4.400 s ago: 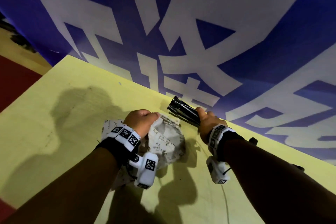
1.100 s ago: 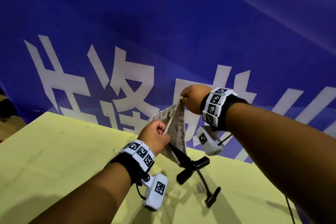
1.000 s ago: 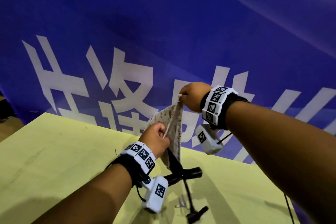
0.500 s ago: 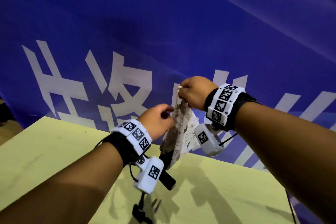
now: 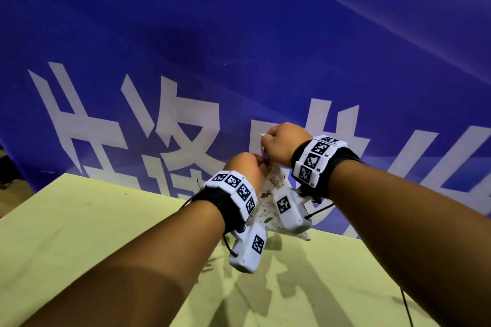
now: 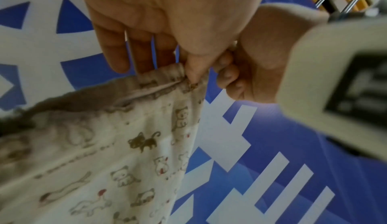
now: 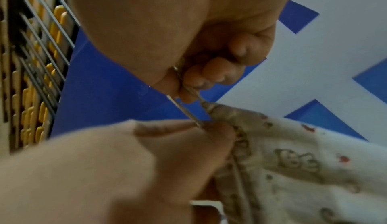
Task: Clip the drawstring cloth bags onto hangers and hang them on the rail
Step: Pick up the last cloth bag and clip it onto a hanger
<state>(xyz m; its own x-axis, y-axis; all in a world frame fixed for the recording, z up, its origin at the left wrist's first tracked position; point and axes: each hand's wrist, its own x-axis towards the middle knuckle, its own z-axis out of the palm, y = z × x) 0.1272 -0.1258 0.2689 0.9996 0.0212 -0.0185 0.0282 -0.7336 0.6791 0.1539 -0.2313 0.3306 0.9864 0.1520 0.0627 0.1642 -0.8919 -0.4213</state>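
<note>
We hold the cloth bag [image 5: 268,202] up between our hands, its body hanging below them over the table [image 5: 79,233]. Our left hand [image 5: 244,170] pinches the gathered top hem; our right hand [image 5: 283,145], just above, is curled round the drawstring [image 7: 184,110]. No hanger shows, so we judge clipping comes next: find one and feed this hem into its clip.

Your right hand [image 7: 188,34] is curling its fingers [image 7: 211,73] around a thin pale drawstring cord [image 7: 184,110], pinching it just above the gathered mouth of the cream cloth bag printed with small brown bears and red dots [image 7: 293,161]. Your left hand [image 7: 117,164] is gripping the bag's puckered rim from below. Behind them a blue banner with white shapes [image 7: 314,62] is hanging, and a rack of thin metal rods [image 7: 41,49] is showing at the left edge.
</note>
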